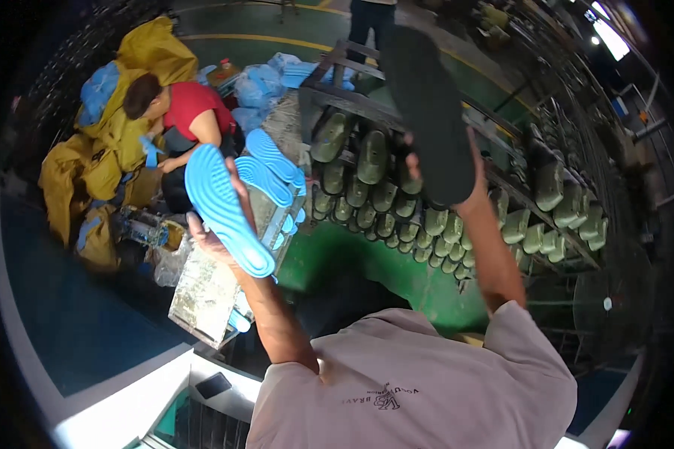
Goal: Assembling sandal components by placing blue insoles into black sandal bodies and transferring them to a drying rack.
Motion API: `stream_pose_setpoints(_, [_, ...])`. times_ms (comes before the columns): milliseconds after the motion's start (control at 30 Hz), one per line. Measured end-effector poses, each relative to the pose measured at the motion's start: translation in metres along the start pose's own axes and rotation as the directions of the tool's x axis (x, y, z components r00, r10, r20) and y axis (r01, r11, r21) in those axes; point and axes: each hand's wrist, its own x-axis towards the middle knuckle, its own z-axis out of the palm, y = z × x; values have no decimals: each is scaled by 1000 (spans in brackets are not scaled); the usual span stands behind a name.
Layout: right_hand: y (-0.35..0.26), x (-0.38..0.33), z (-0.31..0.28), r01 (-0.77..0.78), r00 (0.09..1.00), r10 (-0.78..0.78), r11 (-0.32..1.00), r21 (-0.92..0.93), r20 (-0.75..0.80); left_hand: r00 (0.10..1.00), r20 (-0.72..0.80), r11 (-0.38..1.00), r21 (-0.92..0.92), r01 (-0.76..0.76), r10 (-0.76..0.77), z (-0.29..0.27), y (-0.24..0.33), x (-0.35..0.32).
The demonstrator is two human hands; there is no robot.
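Note:
My left hand [216,241] is closed round a light-blue shoe sole [221,198] with curved ridges on its face, held up above a worn table [201,288]. Its thumb shows on one edge and fingers on the other. In my raised right hand [473,187] is a long black shoe sole [425,112], gripped by its edges near the lower end; the sole hides most of the palm. More blue soles [266,178] lie on the table just beyond the left hand.
Racks of olive-green shoe lasts [372,157] stand ahead and to the right. A co-worker in a red shirt [195,112] sits at the left among yellow sacks [153,52] and blue plastic bags [258,86]. Another person [367,26] stands at the back. A phone [213,385] lies near the lower left.

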Motion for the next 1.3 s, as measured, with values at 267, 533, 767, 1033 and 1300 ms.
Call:
stream_pose_setpoints(267, [153, 17, 24, -302, 951, 298, 952, 37, 86, 843, 257, 90, 938, -336, 472, 97, -67, -56])
stream_pose_setpoints(533, [203, 32, 80, -293, 945, 323, 911, -290, 58, 754, 592, -597, 725, -343, 285, 115, -43, -102])
stream_pose_setpoints(767, [223, 37, 96, -267, 943, 318, 899, -346, 99, 739, 602, -608, 719, -336, 302, 124, -27, -114])
stream_pose_setpoints(1033, [222, 48, 97, -243, 932, 340, 845, -477, 128, 767, 538, -663, 721, -204, 349, 116, -34, -111])
stream_pose_setpoints(1300, [233, 59, 92, -381, 925, 374, 906, -187, -70, 935, 172, -223, 969, -104, 310, 84, -4, -83])
